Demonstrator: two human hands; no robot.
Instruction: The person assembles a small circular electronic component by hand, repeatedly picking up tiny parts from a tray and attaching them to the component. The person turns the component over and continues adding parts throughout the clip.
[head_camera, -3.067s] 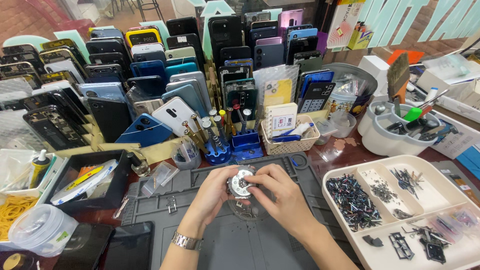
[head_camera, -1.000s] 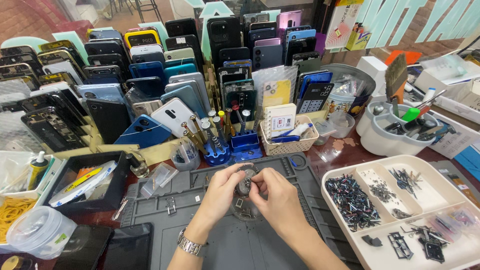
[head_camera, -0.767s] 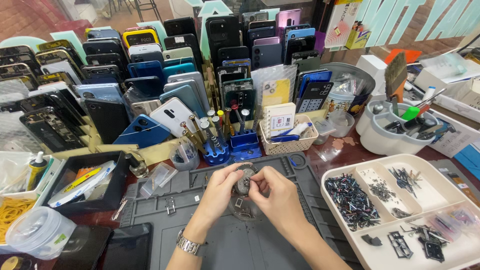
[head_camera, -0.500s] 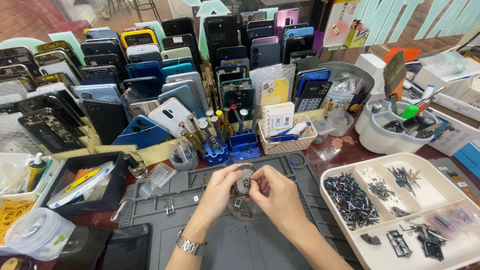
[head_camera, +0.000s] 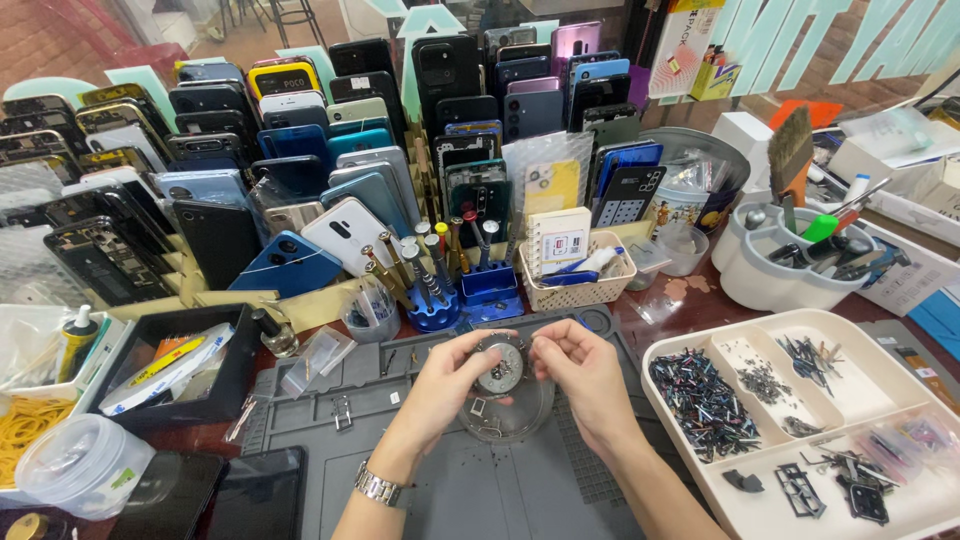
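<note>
My left hand (head_camera: 450, 375) and my right hand (head_camera: 580, 370) meet over the grey work mat (head_camera: 420, 490). Between their fingertips they hold a small round metal part (head_camera: 500, 366), about coin-sized with a ring rim. Directly beneath it sits a clear round dish (head_camera: 508, 408) with a few tiny parts inside. A metal watch (head_camera: 378, 487) is on my left wrist.
Rows of phone back covers (head_camera: 330, 150) stand behind. A blue screwdriver stand (head_camera: 440, 290) and a woven basket (head_camera: 580, 280) sit past the mat. A white compartment tray of screws (head_camera: 800, 420) lies right. A black box (head_camera: 180, 370), rubber bands and a plastic tub (head_camera: 75, 465) lie left.
Three seconds ago the round part showed a pale face; now it is turned and held slightly lower over the dish. Both hands stay in about the same place.
</note>
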